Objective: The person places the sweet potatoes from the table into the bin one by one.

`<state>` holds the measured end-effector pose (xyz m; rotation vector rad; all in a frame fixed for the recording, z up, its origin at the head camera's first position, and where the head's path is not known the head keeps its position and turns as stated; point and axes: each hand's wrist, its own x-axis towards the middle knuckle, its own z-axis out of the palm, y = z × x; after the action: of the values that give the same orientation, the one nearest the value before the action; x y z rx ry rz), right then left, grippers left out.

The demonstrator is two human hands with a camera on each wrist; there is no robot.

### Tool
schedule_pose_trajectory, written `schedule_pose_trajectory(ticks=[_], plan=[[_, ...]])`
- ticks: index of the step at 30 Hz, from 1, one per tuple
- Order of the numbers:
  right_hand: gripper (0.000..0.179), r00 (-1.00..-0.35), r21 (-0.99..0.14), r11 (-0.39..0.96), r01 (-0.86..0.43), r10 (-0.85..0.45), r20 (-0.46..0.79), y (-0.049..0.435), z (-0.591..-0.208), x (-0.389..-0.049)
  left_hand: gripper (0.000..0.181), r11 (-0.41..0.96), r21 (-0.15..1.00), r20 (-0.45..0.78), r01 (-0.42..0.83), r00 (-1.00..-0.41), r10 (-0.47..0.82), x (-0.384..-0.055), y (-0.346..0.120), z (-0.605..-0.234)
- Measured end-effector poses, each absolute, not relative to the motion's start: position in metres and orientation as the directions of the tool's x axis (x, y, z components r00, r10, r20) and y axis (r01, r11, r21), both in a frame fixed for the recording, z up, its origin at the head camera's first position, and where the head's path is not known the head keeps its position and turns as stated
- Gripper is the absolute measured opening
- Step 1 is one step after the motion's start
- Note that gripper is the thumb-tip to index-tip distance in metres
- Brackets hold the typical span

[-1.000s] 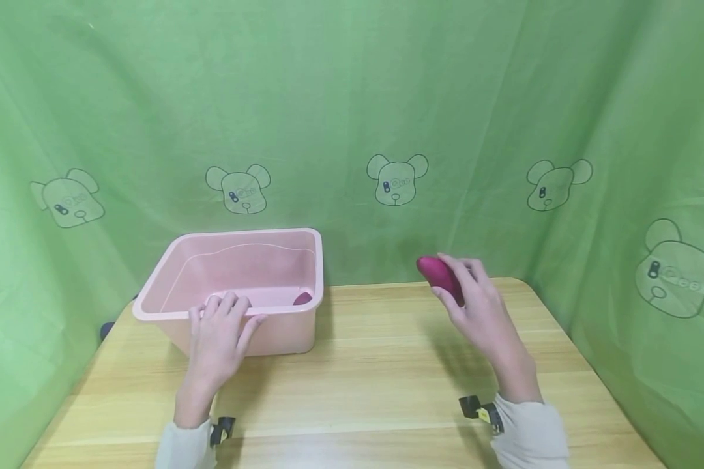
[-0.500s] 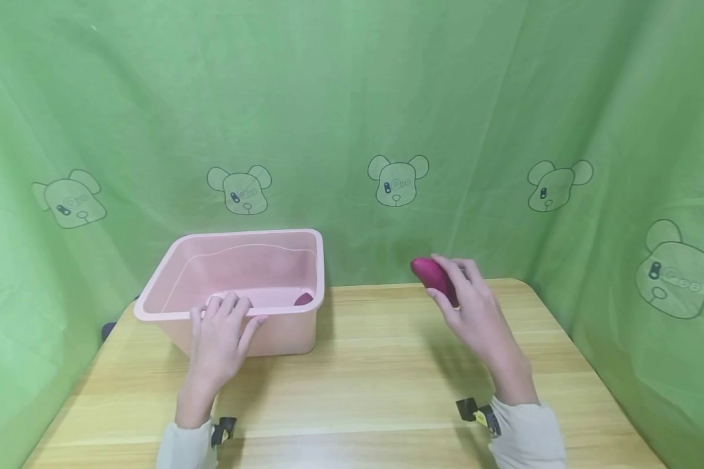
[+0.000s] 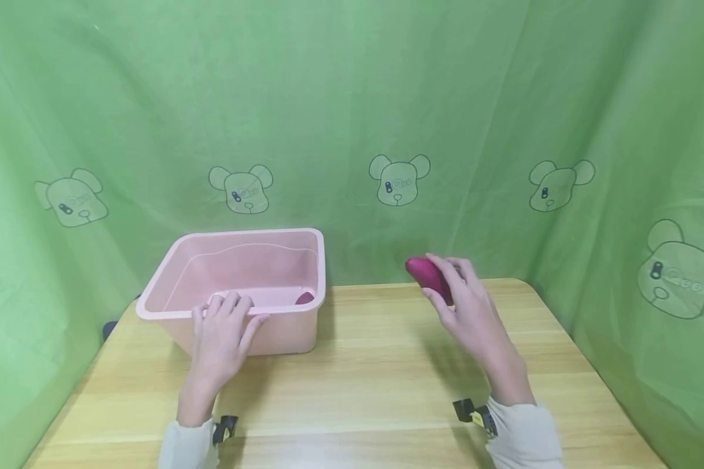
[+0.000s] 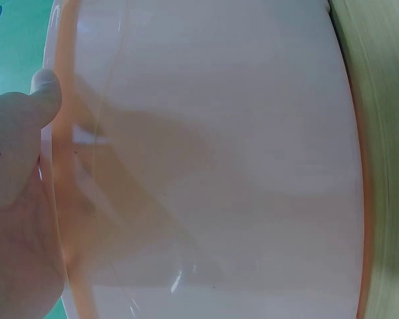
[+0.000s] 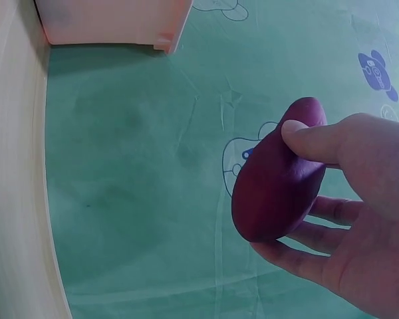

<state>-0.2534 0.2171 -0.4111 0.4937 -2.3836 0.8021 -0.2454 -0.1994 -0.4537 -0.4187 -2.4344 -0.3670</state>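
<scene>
A pink plastic tub [image 3: 281,329] stands on the left side of the table. My left hand [image 3: 220,342] grips its near rim, fingers hooked over the inside and thumb along the outer edge. In the left wrist view the thumb [image 4: 48,100] lies at the rim beside the tub's broad outer wall. My right hand [image 3: 475,319] holds a smooth purple-red thing shaped like a sweet potato [image 5: 276,183] above the table's far right part. Thumb and fingers pinch it from opposite sides, its narrower end pointing up and left in the head view.
Inside the tub, a purple-red piece [image 3: 305,298] shows at the right end, partly hidden by the near wall. Green curtains [image 3: 352,117] with bear-head prints close in the back and sides of the wooden table [image 3: 352,397].
My right hand has drifted slightly left with the purple-red thing in its fingers. The left hand keeps its grip on the tub's rim.
</scene>
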Motion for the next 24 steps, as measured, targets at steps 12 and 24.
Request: schedule_pose_trajectory(ticks=[12,24], plan=[[0.061,-0.749,-0.408,0.732,-0.545,-0.206,0.63,0.198,-0.415,-0.258,0.033,0.907,0.167,0.614,0.387,-0.761,0.212,-0.247,-0.198,-0.45],[0.059,-0.695,-0.35,0.716,-0.604,-0.259,0.67,0.182,-0.409,-0.257,0.034,0.906,0.169,0.622,0.388,-0.755,0.207,-0.246,-0.2,-0.451]])
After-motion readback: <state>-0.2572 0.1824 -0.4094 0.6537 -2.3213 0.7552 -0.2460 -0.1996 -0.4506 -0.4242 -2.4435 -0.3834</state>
